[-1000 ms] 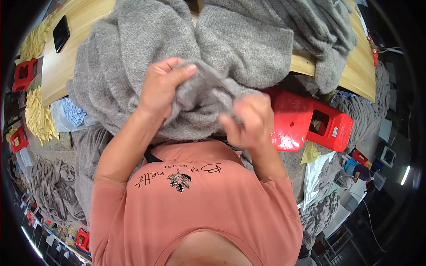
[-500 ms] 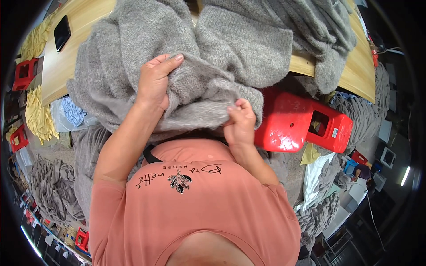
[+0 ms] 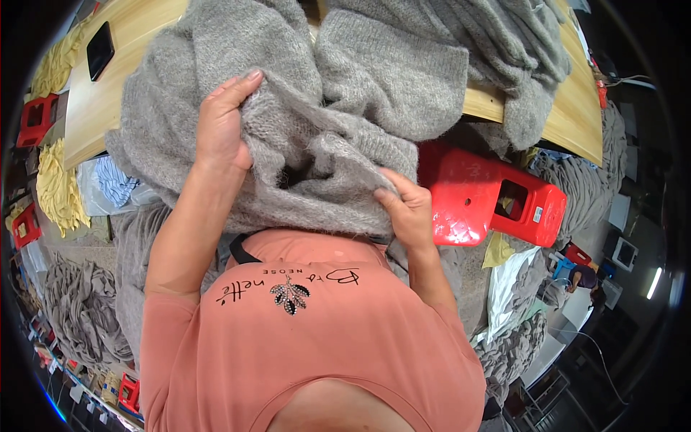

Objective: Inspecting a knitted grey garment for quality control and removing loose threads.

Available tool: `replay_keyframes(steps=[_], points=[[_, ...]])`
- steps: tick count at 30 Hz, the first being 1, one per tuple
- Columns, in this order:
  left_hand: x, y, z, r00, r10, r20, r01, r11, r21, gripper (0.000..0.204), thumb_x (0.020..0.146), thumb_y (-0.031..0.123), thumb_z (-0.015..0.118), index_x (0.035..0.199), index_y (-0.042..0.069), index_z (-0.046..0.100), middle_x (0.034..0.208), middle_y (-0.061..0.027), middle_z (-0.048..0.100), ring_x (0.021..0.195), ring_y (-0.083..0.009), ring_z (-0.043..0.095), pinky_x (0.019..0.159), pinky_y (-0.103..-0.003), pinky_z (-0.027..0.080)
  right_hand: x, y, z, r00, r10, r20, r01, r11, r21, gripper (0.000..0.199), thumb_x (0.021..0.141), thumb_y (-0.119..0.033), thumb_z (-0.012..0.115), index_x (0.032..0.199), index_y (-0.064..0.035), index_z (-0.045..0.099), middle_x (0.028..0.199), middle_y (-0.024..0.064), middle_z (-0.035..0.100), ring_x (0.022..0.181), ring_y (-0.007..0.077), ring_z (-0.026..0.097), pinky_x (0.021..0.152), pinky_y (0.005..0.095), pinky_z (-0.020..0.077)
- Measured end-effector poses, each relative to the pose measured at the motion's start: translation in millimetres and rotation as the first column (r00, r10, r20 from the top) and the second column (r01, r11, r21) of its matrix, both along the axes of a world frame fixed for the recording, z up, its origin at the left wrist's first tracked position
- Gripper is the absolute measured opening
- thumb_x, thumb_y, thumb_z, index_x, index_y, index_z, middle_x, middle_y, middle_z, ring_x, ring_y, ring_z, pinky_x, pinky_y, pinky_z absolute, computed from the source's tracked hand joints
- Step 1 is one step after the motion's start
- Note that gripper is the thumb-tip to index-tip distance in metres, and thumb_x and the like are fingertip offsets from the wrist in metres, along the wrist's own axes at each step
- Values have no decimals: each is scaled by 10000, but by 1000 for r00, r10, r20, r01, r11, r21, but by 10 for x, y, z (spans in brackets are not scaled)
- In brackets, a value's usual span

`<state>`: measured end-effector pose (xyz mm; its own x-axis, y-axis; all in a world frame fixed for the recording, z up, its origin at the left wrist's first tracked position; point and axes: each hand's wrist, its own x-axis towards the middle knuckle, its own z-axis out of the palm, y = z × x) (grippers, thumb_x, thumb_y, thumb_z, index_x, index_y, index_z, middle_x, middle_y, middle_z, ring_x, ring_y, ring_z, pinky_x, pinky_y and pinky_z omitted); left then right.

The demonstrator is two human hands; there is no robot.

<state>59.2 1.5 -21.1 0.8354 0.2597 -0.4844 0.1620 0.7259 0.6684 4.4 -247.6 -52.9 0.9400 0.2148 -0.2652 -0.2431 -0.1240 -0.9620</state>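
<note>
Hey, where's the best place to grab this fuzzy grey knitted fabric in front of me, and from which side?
Probably by the rim of the opening in the fuzzy grey knitted fabric: left hand from the left, right hand from the right. The body is soft and bunched, while the rim makes a thin edge that looks easier to pinch.

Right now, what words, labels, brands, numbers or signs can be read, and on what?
Dark lettering across the chest of the pink shirt: readable, upside down here; wording not copied.
Small pale label on the red stool: too small to read.
Grey knit between left hand and right hand: no text seen.
</note>
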Motion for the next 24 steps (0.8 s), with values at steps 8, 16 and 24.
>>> replay_keyframes(steps=[8,16,24], points=[[-119,-185,108,981,-182,75,154,948,279,47,768,37,600,783,-5,616,695,-36,622,583,-84,559,551,-210,454,197,130,167,639,107,762,187,939,-289,172,697,59,569,863,28,601,743,107,580,636,214,562,591,275,463],[-236,-422,200,709,-699,97,610,676,413,41,761,40,602,739,7,614,623,38,543,564,-9,439,474,-176,339,254,443,354,146,311,939,74,943,-323,242,640,80,565,880,49,568,799,144,565,607,235,560,486,307,448],[-243,-362,154,750,-641,162,578,755,311,57,779,46,581,749,7,610,629,53,526,573,-3,422,484,-177,326,235,470,357,157,471,868,-101,882,-460,332,538,41,573,869,60,574,781,145,562,567,219,516,443,295,387]])
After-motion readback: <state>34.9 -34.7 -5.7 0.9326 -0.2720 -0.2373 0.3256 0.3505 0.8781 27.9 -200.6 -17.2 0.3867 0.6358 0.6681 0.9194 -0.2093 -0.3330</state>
